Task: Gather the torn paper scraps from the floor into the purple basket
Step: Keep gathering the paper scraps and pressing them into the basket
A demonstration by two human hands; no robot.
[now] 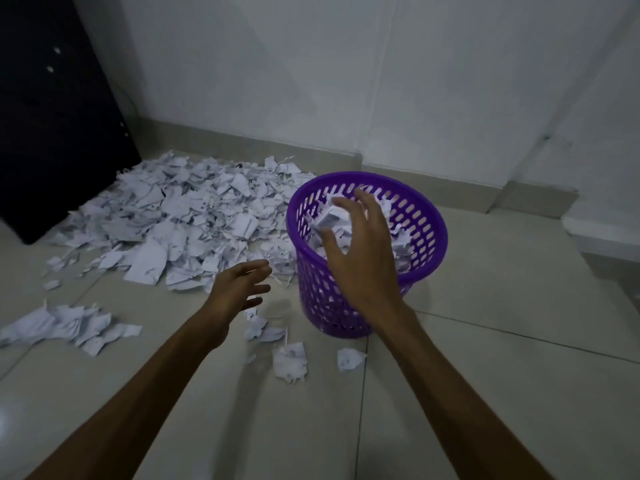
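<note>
A purple slotted basket [424, 216] stands on the tiled floor, partly filled with torn white paper. My right hand [360, 251] hovers over its mouth with fingers spread, and a paper scrap [330, 220] sits just under the fingertips, apparently loose. My left hand [239, 285] is held low to the left of the basket, fingers straight and holding nothing, near the edge of a large heap of paper scraps [183, 220]. Smaller scraps [291, 362] lie in front of the basket, and another small pile of scraps [69, 327] lies at the left.
A dark cabinet [52, 116] stands at the back left beside the heap. White walls with a grey skirting [433, 181] run behind the basket. A low white ledge [602, 233] sits at the right. Bare floor tiles [502, 341] lie to the right and near me.
</note>
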